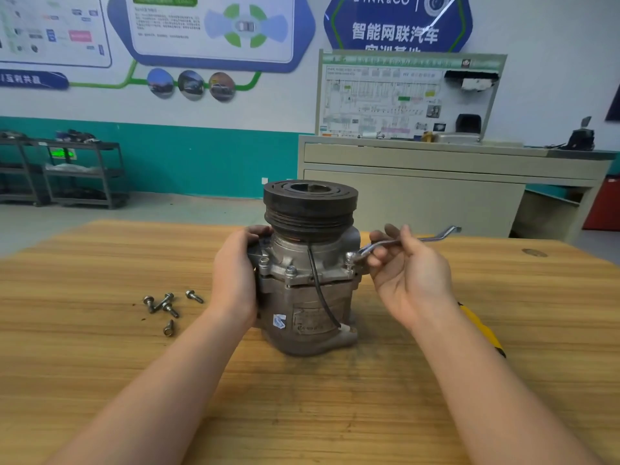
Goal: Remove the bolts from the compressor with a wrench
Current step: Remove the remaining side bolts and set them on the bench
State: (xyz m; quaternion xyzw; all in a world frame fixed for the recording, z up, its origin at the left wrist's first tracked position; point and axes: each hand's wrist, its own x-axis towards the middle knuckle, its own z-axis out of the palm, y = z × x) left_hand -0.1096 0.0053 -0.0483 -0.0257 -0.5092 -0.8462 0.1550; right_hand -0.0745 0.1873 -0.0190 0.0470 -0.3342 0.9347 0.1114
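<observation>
A grey metal compressor (307,297) stands upright on the wooden table (100,347), its black pulley (310,204) on top. My left hand (235,273) grips the compressor's left side. My right hand (407,273) holds a silver ring wrench (407,241) by its shaft. The wrench's ring end sits on a bolt (350,257) at the flange's right side. Two more bolts (290,271) stand in the front of the flange. Several loose bolts (166,305) lie on the table to the left of my left forearm.
A yellow-handled tool (483,328) lies on the table behind my right forearm. Beyond the table's far edge stand a grey cabinet (436,182) with a wiring display board and, at far left, dark metal shelves (80,172).
</observation>
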